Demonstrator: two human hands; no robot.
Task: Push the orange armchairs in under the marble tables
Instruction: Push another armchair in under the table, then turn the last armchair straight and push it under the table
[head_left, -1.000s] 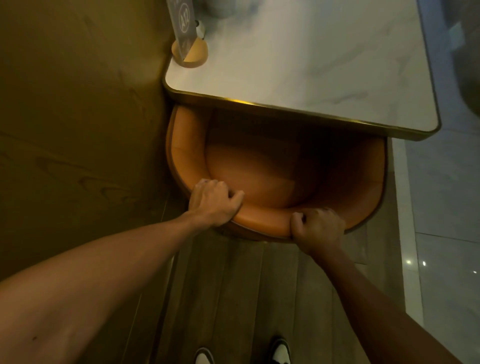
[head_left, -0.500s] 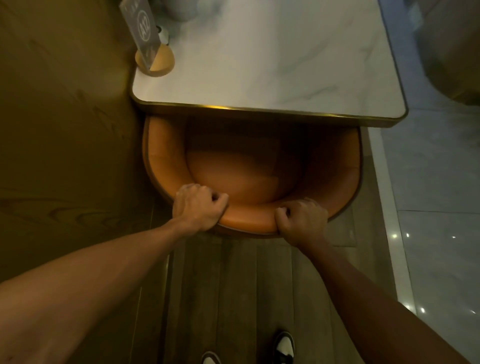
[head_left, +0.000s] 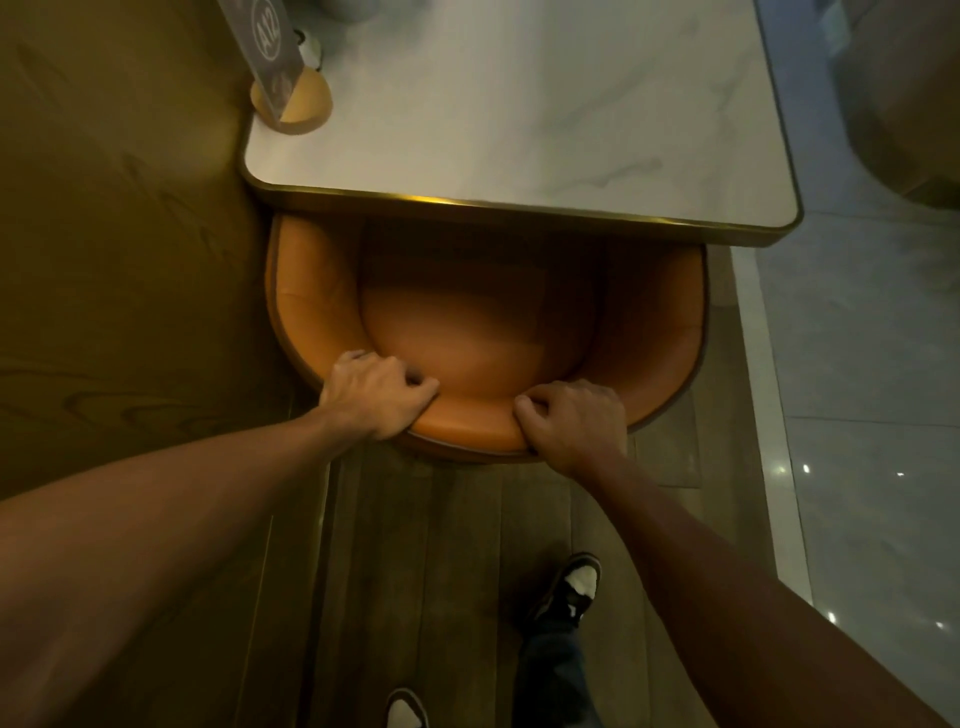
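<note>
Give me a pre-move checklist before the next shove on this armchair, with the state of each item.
1. Left hand grips the backrest rim of the orange armchair: ok.
2. Right hand grips the same rim: ok.
3. Front of the seat already under the marble table edge: ok.
4. Armrests low enough to pass under the gold edge: cannot tell, that part is in shadow.
5. Gap between the chair's left side and the wooden wall: cannot tell, they look very close.
6. Table number sign stands back from the near edge: ok.
</note>
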